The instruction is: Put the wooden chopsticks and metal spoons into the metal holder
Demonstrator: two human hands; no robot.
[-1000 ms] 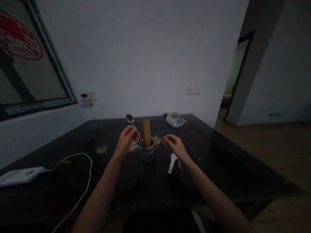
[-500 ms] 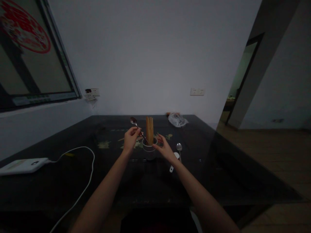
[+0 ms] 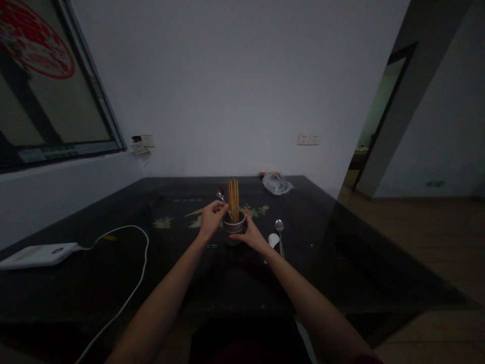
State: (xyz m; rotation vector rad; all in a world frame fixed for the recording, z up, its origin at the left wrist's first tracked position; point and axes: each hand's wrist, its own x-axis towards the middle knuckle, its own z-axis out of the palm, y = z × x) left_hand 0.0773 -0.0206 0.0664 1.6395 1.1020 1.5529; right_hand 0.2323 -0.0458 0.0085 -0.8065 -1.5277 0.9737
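Observation:
My left hand [image 3: 210, 219] pinches a metal spoon [image 3: 220, 193], bowl end up. The spoon's handle slants down into a round cup [image 3: 234, 228]. A bundle of wooden chopsticks [image 3: 233, 199] stands upright in that cup, beside the spoon's handle. My right hand [image 3: 253, 236] is wrapped round the cup's right side, thumb across its front; its other fingers are partly hidden behind. To the right of this hand lie a second metal spoon [image 3: 279, 225] and a white short-handled spoon [image 3: 273, 239], the latter partly covered by my forearm.
The dark glossy table [image 3: 318, 283] has a floral print. A crumpled clear plastic bag [image 3: 277, 185] lies near the wall. On the left, a white box-like device [image 3: 38, 255] trails a white cable [image 3: 145, 247] over the front edge. Wall sockets [image 3: 308, 139] sit above the table.
The spoon in my left hand has moved right and lower, its handle deeper in the cup. My right hand has gone from hovering at the rim to gripping the cup's side.

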